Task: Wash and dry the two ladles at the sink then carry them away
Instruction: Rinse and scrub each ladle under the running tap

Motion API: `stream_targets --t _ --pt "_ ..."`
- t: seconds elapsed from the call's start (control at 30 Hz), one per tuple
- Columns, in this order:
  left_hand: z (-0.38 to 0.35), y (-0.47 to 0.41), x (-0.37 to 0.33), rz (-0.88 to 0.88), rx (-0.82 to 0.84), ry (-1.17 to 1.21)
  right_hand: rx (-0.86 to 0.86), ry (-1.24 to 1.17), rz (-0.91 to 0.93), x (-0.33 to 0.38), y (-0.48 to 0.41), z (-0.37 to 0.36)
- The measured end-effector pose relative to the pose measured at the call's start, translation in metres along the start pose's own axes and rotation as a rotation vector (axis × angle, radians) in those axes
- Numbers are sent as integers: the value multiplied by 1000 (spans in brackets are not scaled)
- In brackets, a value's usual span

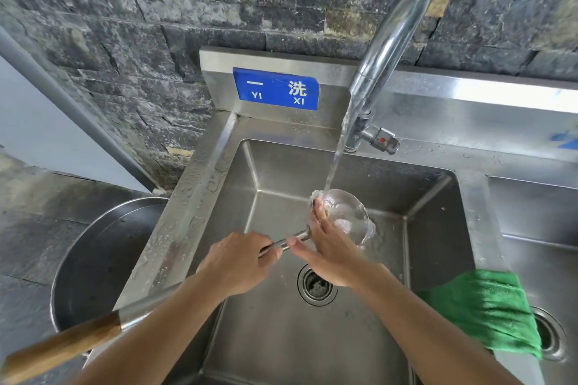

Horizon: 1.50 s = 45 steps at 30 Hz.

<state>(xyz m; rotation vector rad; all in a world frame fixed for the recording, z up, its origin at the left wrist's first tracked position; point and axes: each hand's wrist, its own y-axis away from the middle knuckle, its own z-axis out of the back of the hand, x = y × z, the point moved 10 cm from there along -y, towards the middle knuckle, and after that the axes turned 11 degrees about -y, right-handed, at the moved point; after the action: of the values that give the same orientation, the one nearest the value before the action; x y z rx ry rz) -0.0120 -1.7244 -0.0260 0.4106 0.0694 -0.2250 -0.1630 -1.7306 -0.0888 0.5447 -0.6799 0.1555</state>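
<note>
A steel ladle with a long metal shaft and a wooden grip (62, 344) is held over the left sink basin (269, 337). My left hand (237, 262) is shut on the shaft just behind the bowl. The ladle bowl (347, 216) sits under the running stream from the faucet (394, 37) and water spills over it. My right hand (331, 250) lies flat against the bowl's near side, fingers stretched out along it. Only one ladle is in view.
A green cloth (481, 309) hangs over the divider between the two basins. A large steel pot (93, 262) stands on the floor left of the sink. The drain (316, 286) lies below my hands. A blue sign (276, 88) is on the backsplash.
</note>
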Motion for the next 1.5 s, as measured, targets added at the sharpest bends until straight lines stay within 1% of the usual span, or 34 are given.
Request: stream_targets --t 0.07,0.13,0.23,0.3,0.33,0.47,0.5,0.53,0.6,0.7,0.77,0.93,1.0,1.03,1.1,1.13,1.17,1.2,1.23,1.27,1.3,1.33,1.37,1.4,1.47,1.5 --pt "1 0 9 37 -25 -3 21 -121 31 2 4 -1" --pt "3 1 19 67 -63 0 -22 -126 14 -12 10 6" --pt "12 -2 25 90 -115 6 -116 -47 -94 -41 20 17" --pt "17 -5 25 102 -138 20 -231 -106 -178 -60 22 30" --pt "19 -6 25 106 -149 17 -306 -186 -222 -69 24 37" --pt "19 -7 23 100 -160 47 -630 -690 -353 -92 37 62" --pt "18 -7 22 102 -155 46 -695 -745 -348 -89 42 69" --pt "18 -8 20 100 -156 34 -723 -770 -306 -81 42 76" --pt "21 -8 16 97 -176 23 -708 -798 -192 -59 36 86" --pt "22 -6 11 75 -166 8 -676 -849 -156 -41 21 92" --pt "18 -1 5 55 -132 -24 -679 -808 -167 -39 17 93" --pt "10 10 -8 -9 -128 -111 -555 -422 -166 -34 8 74" --pt "12 13 -10 -11 -155 -206 -540 -159 -110 -23 4 70" --pt "14 15 -11 -17 -176 -256 -506 -39 -54 -12 1 65" --pt "19 20 -16 -35 -207 -327 -370 76 47 5 -12 48" --pt "21 23 -17 -39 -215 -352 -301 90 53 8 -20 42" --pt "24 26 -15 -36 -227 -367 -242 64 3 7 -26 43" --pt "28 29 -12 -27 -242 -374 -207 -39 -71 3 -31 48" --pt "31 31 -9 -19 -259 -375 -197 -159 -146 -3 -35 54" --pt "34 34 -6 -16 -277 -371 -200 -230 -204 -9 -37 58" --pt "35 35 -5 -16 -288 -373 -200 -185 -232 -8 -36 59" --pt "36 34 -3 -15 -298 -380 -206 -50 -206 2 -35 57" --pt "37 32 -2 -16 -307 -386 -234 69 -150 16 -33 52" --pt "36 30 -5 -36 -313 -391 -251 136 -70 32 -30 42" --pt "34 27 -9 -74 -318 -414 -237 178 35 54 -30 29" --pt "34 27 -9 -81 -332 -429 -231 141 -8 48 -37 32"
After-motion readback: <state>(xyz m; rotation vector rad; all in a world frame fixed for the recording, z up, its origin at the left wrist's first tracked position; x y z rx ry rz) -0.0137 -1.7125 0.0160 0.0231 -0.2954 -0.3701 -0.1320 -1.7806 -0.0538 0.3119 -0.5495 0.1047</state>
